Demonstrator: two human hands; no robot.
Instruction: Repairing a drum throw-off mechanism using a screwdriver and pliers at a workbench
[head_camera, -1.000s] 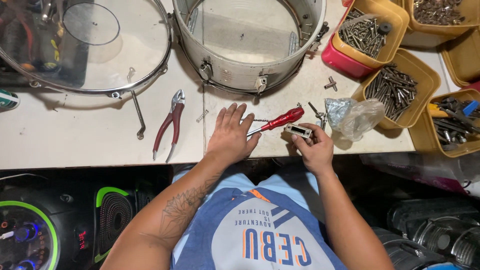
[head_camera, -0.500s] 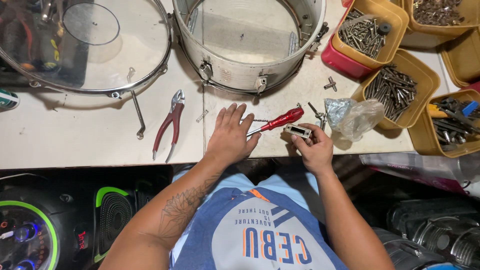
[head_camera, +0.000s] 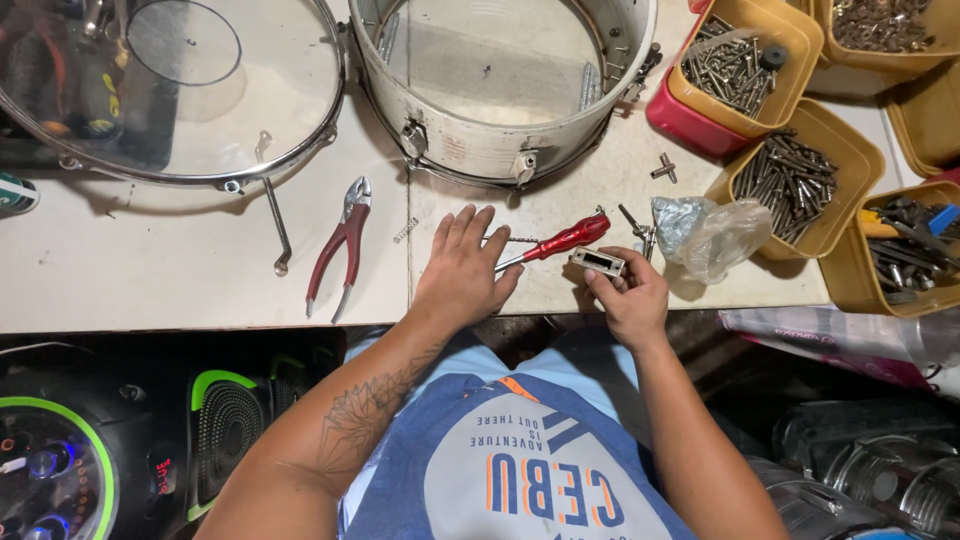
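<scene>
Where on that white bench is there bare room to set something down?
Bare bench lies left of the red pliers, below the clear drumhead. It is crowded right of the right hand: plastic bag, yellow screw trays.

Two hands (head_camera: 465, 268), one screwdriver (head_camera: 560, 240), one pliers (head_camera: 340, 245) — five yellow trays (head_camera: 795, 30) (some cropped).

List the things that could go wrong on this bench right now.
The small metal bracket in the right hand sits at the table edge, so it might drop to the dark floor. The left hand lies on the red screwdriver, whose shaft could jab the palm. Loose screws could roll off.
</scene>
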